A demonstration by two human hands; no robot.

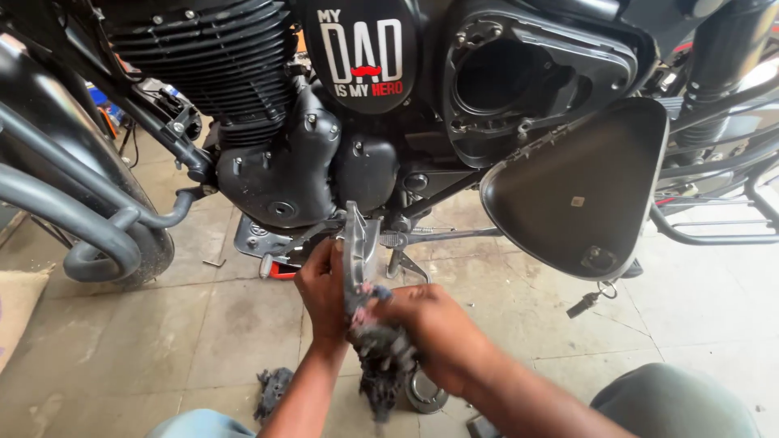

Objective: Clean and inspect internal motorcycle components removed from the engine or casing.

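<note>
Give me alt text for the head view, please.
A person's left hand steadies a flat silver metal part while the right hand rubs it with a dark rag, low beside a black motorcycle engine. A side cover hangs open at right; another rag scrap lies on the concrete floor.

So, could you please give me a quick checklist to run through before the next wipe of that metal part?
1. Left hand grips the metal part: ok.
2. Right hand presses the dark rag against the part: ok.
3. Part free of grime: cannot tell, the rag covers its lower end.
4. Open side cover hangs clear of both hands: ok.
5. Floor around the knees tidy: not ok, a round metal piece and a second rag lie loose.
</note>
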